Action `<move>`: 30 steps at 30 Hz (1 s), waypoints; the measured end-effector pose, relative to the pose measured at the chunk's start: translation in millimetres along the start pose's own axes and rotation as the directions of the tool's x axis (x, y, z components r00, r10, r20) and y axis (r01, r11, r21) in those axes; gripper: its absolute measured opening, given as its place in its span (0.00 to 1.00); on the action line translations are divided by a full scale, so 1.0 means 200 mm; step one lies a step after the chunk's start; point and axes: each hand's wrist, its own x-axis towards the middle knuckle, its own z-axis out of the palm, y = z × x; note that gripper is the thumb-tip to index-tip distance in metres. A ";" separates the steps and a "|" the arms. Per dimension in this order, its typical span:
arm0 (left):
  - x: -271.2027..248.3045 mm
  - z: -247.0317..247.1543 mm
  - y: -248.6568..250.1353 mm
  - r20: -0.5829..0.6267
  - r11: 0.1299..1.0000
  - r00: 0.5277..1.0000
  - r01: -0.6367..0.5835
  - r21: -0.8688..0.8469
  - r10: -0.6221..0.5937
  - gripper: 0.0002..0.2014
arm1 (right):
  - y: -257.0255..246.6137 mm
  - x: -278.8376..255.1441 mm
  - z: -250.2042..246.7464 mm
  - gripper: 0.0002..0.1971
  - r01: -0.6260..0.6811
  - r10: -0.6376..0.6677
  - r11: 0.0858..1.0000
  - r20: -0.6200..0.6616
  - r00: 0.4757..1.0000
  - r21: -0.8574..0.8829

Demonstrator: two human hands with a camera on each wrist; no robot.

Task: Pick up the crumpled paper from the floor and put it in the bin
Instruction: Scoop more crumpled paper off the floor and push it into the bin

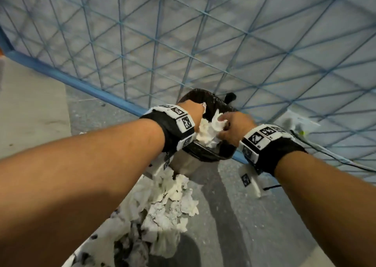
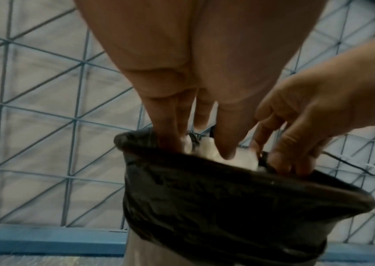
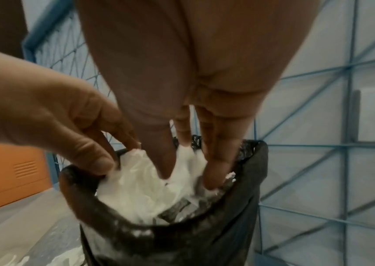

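A wad of white crumpled paper [image 1: 207, 133] sits in the mouth of the bin [image 1: 211, 157], which is lined with a black bag. My left hand [image 1: 201, 114] grips the wad's left side, thumb and curled fingers around its edge. From the right, my right hand [image 1: 222, 126] holds the wad with its fingers dug into it. In the right wrist view my right hand [image 3: 189, 167] pushes down into the paper [image 3: 141, 190] beside the left hand [image 3: 113, 162]. In the left wrist view the bag [image 2: 227, 198] hides most of the paper [image 2: 246, 161].
A pile of more crumpled paper [image 1: 168, 203] lies on the grey floor in front of the bin. A blue wire-mesh fence [image 1: 183, 43] stands right behind the bin. An orange cabinet [image 3: 11, 171] is off to the left. A black cable [image 1: 335, 157] runs along the floor at right.
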 end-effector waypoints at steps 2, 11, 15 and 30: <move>0.01 0.05 -0.02 -0.038 1.000 0.999 -0.006 0.023 0.007 0.23 | 0.01 0.00 0.04 0.30 0.028 -0.024 0.998 0.069 0.997 -0.051; -0.52 0.23 -0.40 -0.403 0.993 0.907 0.105 -0.054 -0.118 0.15 | -0.22 -0.38 0.19 0.11 0.616 -0.619 0.784 0.025 0.785 0.074; -0.79 0.62 -0.39 0.058 0.975 0.973 0.224 0.000 -0.223 0.18 | -0.23 -0.42 0.69 0.24 0.645 -0.542 0.762 0.487 0.685 -0.061; -1.01 1.41 -0.20 0.480 0.984 0.863 0.179 -0.005 -0.155 0.19 | -0.11 -0.62 1.49 0.13 0.363 -0.360 0.929 0.379 0.852 0.068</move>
